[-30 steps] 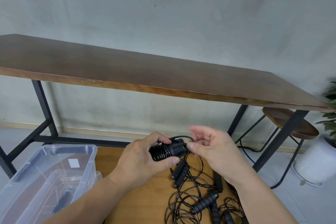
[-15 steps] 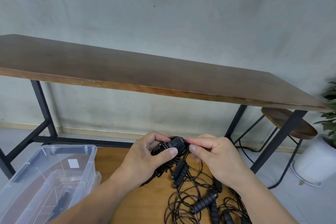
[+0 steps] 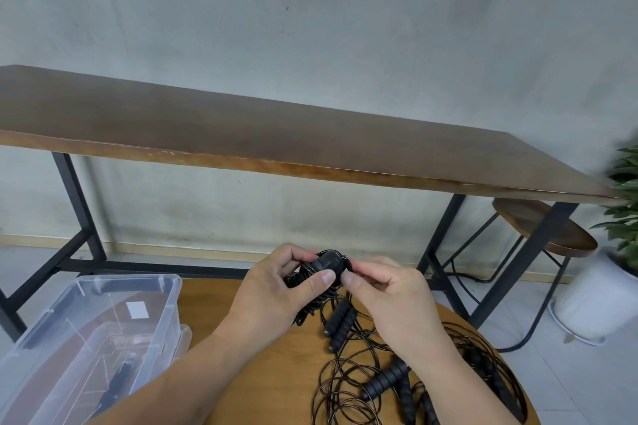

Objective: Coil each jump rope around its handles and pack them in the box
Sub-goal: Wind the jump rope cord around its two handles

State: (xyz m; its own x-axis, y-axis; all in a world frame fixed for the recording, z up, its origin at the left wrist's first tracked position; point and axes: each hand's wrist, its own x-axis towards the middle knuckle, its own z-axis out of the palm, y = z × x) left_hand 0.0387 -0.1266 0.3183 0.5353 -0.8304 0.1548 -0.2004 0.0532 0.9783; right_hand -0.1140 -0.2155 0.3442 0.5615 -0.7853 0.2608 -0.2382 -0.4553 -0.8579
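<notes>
Black cord loops lie in a tangle on the round wooden table [image 3: 221, 314] nearest the viewer, the loose jump ropes [image 3: 366, 376] spread at the right of its top, with ribbed foam handles among them: one pair of handles [image 3: 340, 323] lies side by side just below the hands, and others lie lower right, partly hidden by the right forearm. At the left of this table stands the clear plastic box [image 3: 103, 324], open at the top, with a white label on its far wall; something dark shows through its near part, too dim to make out.

Above the tangle both hands meet on the coiled jump rope [image 3: 326, 266], a bundle of black handles with cord wound round them, held in the air over the table. The left hand [image 3: 276, 293] grips it from the left, thumb across the near side and fingers curled over the top. The right hand [image 3: 386, 290] pinches the cord at the bundle's right end between thumb and forefinger, its other fingers curled in.

Farther off stands a long dark wooden table [image 3: 276, 134] on black metal legs, against a grey wall. Under its right end is a round wooden stool [image 3: 545, 228], and at the right edge a potted plant [image 3: 621, 217] in a white pot.
</notes>
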